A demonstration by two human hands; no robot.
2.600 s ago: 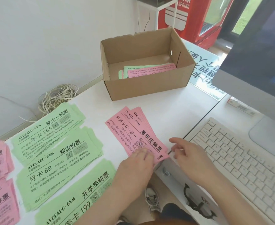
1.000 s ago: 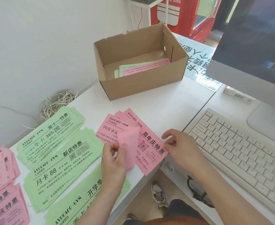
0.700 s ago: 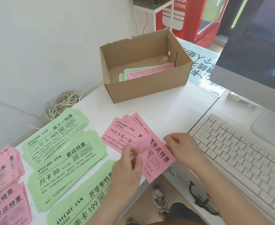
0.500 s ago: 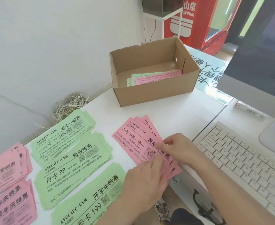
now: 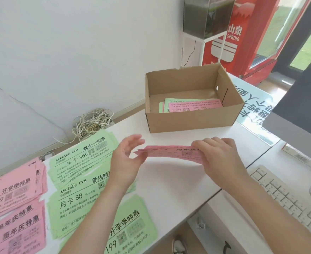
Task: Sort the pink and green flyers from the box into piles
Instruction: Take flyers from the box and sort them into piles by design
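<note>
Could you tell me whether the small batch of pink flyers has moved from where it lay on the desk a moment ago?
Yes. The pink flyers are now lifted off the desk, held between both hands nearer the box.

Pink flyers you hold (image 5: 171, 154): small stack, nearly edge-on, above the desk's middle.
Box (image 5: 193, 121): open cardboard, far edge; pink over green inside.
Green piles (image 5: 83, 160): three, left.
Pink piles (image 5: 13, 191): left edge.

The pink flyer piles (image 5: 13, 208) at lower left are cut by the frame edge. The white keyboard (image 5: 288, 200) is cropped at lower right. Flyers in the brown cardboard box (image 5: 193, 121) are partly hidden by its front wall.
</note>
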